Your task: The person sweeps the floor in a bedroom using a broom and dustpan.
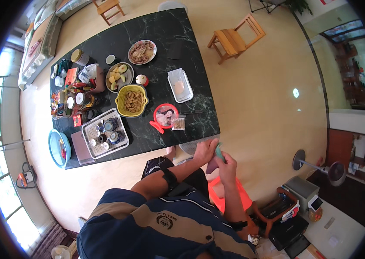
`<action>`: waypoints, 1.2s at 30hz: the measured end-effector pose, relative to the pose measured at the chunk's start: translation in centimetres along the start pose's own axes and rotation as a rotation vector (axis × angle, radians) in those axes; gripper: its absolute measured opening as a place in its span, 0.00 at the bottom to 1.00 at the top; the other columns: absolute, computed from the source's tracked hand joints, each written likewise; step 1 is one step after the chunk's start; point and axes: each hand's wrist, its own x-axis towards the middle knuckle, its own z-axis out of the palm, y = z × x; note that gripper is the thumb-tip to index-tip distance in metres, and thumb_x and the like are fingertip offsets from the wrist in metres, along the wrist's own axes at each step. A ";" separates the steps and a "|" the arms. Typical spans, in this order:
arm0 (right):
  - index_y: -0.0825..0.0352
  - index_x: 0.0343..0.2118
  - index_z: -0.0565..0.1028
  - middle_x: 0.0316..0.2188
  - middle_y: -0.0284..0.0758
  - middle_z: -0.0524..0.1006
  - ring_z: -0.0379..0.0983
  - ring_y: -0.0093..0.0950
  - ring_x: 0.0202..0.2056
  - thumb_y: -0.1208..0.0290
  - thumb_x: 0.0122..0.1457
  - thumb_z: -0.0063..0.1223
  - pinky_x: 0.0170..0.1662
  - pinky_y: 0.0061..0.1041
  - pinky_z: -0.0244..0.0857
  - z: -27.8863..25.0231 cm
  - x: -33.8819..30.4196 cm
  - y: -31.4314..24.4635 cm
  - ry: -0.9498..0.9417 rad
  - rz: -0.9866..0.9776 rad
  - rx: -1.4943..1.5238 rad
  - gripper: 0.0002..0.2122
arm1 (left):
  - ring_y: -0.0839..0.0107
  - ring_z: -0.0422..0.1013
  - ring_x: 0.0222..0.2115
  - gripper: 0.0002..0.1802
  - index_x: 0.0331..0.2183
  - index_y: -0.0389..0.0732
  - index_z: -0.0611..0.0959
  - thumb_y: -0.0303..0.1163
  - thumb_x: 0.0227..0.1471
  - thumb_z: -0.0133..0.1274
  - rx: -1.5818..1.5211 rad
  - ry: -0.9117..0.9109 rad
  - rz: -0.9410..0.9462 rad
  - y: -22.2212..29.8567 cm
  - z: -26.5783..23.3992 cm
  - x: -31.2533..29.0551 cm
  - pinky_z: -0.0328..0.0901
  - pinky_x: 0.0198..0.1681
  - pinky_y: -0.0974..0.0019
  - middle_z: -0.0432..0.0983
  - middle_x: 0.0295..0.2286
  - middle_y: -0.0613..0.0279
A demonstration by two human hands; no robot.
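Both hands meet just off the table's near right corner, above a red stool [246, 195]. A small soft-looking green thing [219, 151] shows between them, with a mauve part [211, 166] hanging lower; I cannot tell its exact kind. My left hand [205, 152] is closed at its left side. My right hand [227, 165] pinches it from the right. Nearest on the table are a clear pack of cotton swabs [178, 122] and a red-rimmed round hand fan [165, 115] with a picture on it.
The dark marble table [156, 140] carries a yellow basket of peanuts [132, 101], a plate of cut fruit [119, 77], a plate of food [142, 52], a white tray [180, 86] and a metal tray of jars [105, 134]. A wooden chair [230, 42] stands beyond; a printer [282, 222] sits right.
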 end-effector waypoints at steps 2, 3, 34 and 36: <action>0.73 0.38 0.75 0.26 0.29 0.75 0.70 0.17 0.29 0.76 0.55 0.52 0.33 0.19 0.66 -2.4 0.3 0.1 0.173 0.089 -0.039 0.09 | 0.58 0.75 0.29 0.31 0.34 0.33 0.81 0.54 0.59 0.40 0.062 -0.065 0.034 1.8 0.4 0.1 0.68 0.36 0.57 0.78 0.25 0.49; 0.73 0.39 0.74 0.31 0.31 0.76 0.72 0.20 0.34 0.77 0.56 0.51 0.38 0.20 0.67 -3.5 0.6 0.0 0.225 0.084 0.063 0.09 | 0.57 0.75 0.32 0.30 0.38 0.34 0.79 0.54 0.59 0.41 -0.400 -0.091 -0.266 3.0 0.4 0.3 0.69 0.38 0.56 0.78 0.30 0.50; 0.72 0.45 0.74 0.44 0.43 0.76 0.72 0.33 0.47 0.74 0.57 0.50 0.51 0.27 0.64 -41.0 6.9 7.6 0.236 -0.231 -0.373 0.14 | 0.60 0.72 0.43 0.17 0.47 0.39 0.73 0.38 0.60 0.47 -1.145 -0.394 -0.404 16.6 31.9 9.2 0.70 0.46 0.53 0.74 0.40 0.54; 0.74 0.44 0.74 0.42 0.42 0.77 0.74 0.32 0.43 0.73 0.57 0.51 0.48 0.27 0.67 -43.7 7.7 9.6 0.118 -0.030 -0.292 0.14 | 0.58 0.74 0.40 0.15 0.46 0.39 0.73 0.34 0.59 0.47 -1.005 -0.067 -0.408 15.8 30.5 12.9 0.71 0.44 0.52 0.75 0.39 0.55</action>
